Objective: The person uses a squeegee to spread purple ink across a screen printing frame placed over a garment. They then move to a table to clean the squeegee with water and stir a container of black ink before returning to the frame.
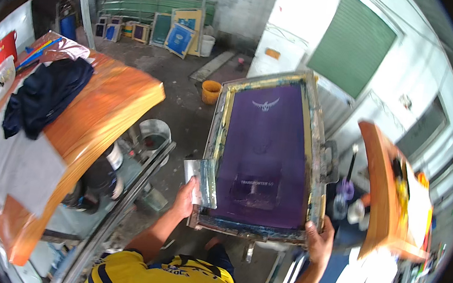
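Observation:
A screen-printing frame (264, 145) with purple mesh is in front of me, tilted slightly, with pale stencil shapes near its top and bottom. Its worn wooden rim is stained with ink. My left hand (184, 198) is closed at its lower left edge, the thumb on a shiny, greyish flat piece (202, 183) that overlaps the frame; whether those fingers also grip the frame is hidden. At the lower right corner my right hand (319, 242) grips the rim, thumb on top and the other fingers underneath.
On the left, a wooden table (117, 90) carries dark cloth (48, 94) and white paper. A smaller wooden surface (372, 188) with tools stands at right. An orange bucket (210, 92) and a grey bucket (155, 133) are on the floor. More screen frames (180, 39) lean at the back wall.

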Demonstrator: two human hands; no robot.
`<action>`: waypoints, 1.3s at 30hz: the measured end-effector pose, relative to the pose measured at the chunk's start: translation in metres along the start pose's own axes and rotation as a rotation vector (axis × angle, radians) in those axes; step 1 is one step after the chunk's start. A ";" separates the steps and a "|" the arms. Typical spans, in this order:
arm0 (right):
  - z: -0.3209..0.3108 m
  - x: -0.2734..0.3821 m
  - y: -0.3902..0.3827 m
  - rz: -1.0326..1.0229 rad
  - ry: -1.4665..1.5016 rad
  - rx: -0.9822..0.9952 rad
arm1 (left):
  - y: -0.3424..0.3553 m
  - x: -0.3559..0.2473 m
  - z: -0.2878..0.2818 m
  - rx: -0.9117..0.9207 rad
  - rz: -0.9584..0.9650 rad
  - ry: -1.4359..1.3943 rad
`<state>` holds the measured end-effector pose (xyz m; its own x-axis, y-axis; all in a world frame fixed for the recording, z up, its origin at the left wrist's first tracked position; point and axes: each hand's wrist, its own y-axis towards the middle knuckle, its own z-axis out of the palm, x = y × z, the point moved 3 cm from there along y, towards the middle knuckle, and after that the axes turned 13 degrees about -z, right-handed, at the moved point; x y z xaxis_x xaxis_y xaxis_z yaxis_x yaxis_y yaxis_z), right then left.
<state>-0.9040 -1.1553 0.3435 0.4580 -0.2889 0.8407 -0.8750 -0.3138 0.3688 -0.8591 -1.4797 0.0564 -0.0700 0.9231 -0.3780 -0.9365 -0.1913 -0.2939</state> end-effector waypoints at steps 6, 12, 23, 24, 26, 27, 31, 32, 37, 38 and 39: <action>0.106 -0.105 0.401 -0.061 0.057 0.211 | 0.278 -0.173 0.064 -0.165 0.192 0.047; 0.339 -0.158 0.705 -0.176 0.134 0.522 | 0.455 -0.361 0.042 -0.349 0.405 -0.155; 0.904 -0.191 1.136 -0.295 -0.049 0.935 | 0.722 -0.736 -0.086 -0.645 0.554 -0.329; 0.948 -0.184 1.148 -0.312 -0.067 0.986 | 0.742 -0.767 -0.100 -0.551 0.628 -0.322; 1.045 -0.168 1.174 -0.357 -0.084 1.092 | 0.800 -0.838 -0.133 -0.728 0.628 -0.239; 1.094 -0.166 1.193 -0.372 -0.095 1.133 | 0.825 -0.877 -0.152 -0.798 0.596 -0.194; 1.336 -0.147 1.275 -0.420 -0.104 1.265 | 0.899 -1.052 -0.234 -0.746 0.670 -0.319; 1.402 -0.133 1.299 -0.436 -0.101 1.283 | 0.913 -1.104 -0.260 -0.679 0.720 -0.354; 1.724 -0.039 1.414 -0.395 -0.106 1.372 | 0.925 -1.359 -0.362 -0.879 0.778 -0.595; 1.790 -0.017 1.432 -0.392 -0.114 1.393 | 0.926 -1.407 -0.398 -0.870 0.818 -0.598; 1.862 0.002 1.448 -0.397 -0.124 1.431 | 0.928 -1.454 -0.439 -0.859 0.855 -0.606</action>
<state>-1.8772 -3.2943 0.1413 0.6979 -0.0241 0.7158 0.1655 -0.9670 -0.1938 -1.4760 -3.1458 -0.0520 -0.8649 0.3693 -0.3400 -0.0306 -0.7148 -0.6986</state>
